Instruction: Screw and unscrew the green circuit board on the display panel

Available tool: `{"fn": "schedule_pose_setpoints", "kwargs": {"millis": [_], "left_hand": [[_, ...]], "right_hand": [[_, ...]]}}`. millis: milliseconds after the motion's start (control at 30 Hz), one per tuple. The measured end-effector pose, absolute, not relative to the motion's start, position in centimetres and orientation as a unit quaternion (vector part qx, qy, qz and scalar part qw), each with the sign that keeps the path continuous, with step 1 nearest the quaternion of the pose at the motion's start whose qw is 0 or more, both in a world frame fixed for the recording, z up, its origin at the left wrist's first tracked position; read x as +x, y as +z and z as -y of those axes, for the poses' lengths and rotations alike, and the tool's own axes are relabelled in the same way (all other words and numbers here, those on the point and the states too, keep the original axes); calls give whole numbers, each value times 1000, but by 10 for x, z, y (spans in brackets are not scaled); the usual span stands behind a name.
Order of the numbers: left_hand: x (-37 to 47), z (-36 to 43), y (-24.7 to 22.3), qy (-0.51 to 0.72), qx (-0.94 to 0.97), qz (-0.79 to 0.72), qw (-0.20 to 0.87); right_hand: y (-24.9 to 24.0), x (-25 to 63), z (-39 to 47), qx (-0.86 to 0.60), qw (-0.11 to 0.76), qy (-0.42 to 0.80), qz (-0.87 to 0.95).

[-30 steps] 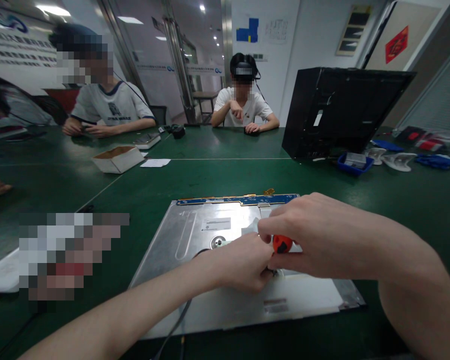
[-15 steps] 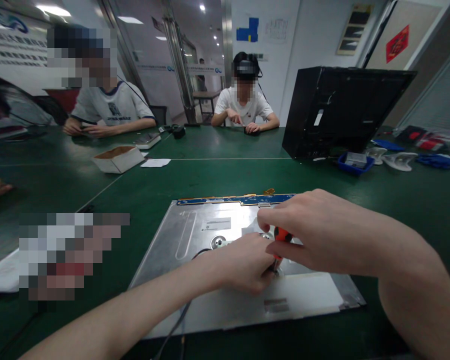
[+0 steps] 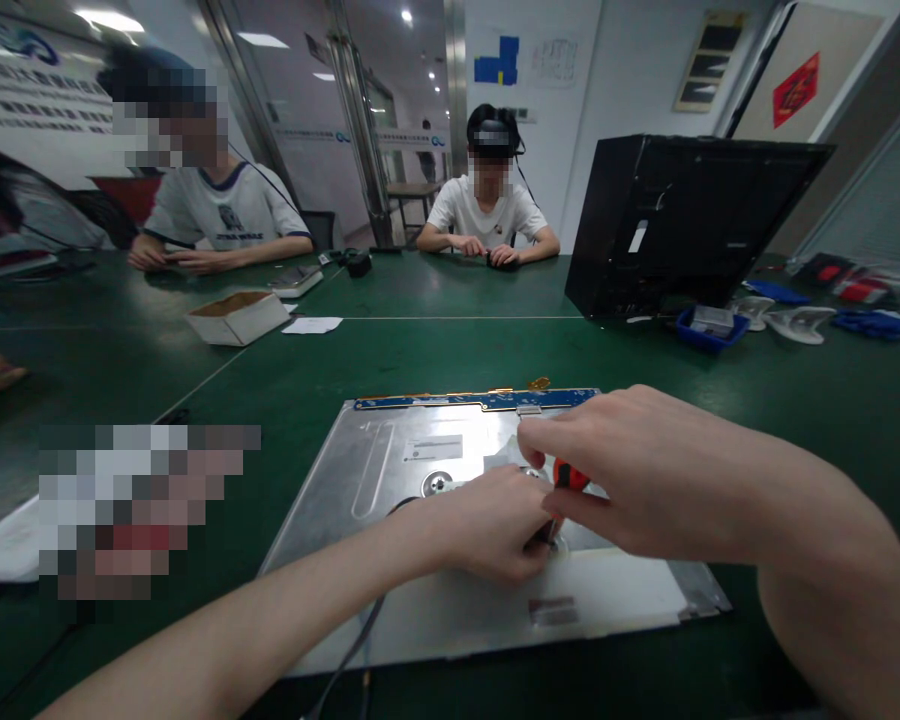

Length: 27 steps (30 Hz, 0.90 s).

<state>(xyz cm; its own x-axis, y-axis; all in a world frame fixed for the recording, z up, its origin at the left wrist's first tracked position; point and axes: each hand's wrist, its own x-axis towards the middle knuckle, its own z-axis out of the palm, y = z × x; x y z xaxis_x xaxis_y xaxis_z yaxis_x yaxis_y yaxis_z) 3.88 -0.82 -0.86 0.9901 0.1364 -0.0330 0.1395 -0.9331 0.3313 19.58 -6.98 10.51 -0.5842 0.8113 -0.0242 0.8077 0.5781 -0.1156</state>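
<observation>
While the right hand (image 3: 634, 475) holds a screwdriver (image 3: 571, 474), tabletop (image 3: 427, 350) surrounds the panel edges (image 3: 313, 482).

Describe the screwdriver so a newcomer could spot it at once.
On the green table, find the silver metal panel in front of the camera wearer. Over it, the right hand grips the screwdriver, close beside the left hand. Its orange-red handle with black patches sets it apart from the silver panel and blue circuit strip.
</observation>
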Motion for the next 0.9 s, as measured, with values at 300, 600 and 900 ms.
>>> {"fn": "schedule_pose_setpoints", "kwargs": {"millis": [300,600,900], "left_hand": [[39,8,-10,-17,977,-77,196],[40,7,-5,-31,979,-76,187],[41,4,-6,-23,966,-75,246]], "right_hand": [[109,193,71,-436,-2,71,897],[104,195,68,-457,12,48,888],[109,195,68,-430,8,90,898]]}}
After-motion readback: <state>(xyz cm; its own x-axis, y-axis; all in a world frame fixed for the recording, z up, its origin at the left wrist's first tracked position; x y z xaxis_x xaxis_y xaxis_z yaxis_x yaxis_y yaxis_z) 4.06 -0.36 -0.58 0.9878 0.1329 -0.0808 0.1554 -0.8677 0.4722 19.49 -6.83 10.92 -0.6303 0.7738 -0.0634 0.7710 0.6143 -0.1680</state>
